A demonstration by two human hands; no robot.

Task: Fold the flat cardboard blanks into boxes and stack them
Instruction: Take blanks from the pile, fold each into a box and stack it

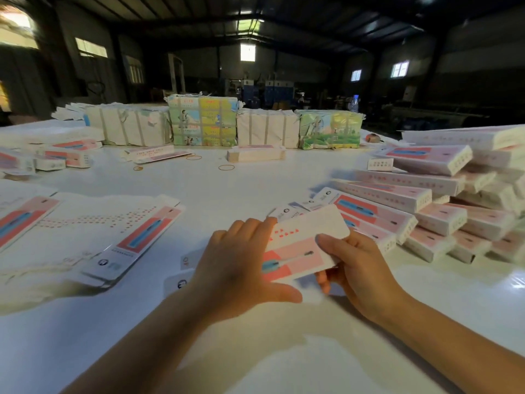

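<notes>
A white and pink box (301,243) with a toothbrush picture is held between both hands just above the white table (227,194). My left hand (241,265) lies over its left end with fingers curled on the top edge. My right hand (358,268) grips its right end, thumb on the printed face. Flat printed blanks (113,234) lie spread out to the left. A pile of folded boxes (426,206) rises at the right, its nearest boxes close behind the held one.
Wrapped bundles of blanks (203,120) stand in a row at the table's far side. Rubber bands (226,167) lie loose mid-table. More boxes and blanks (56,155) sit at far left. A plastic bottle (353,103) stands behind the bundles.
</notes>
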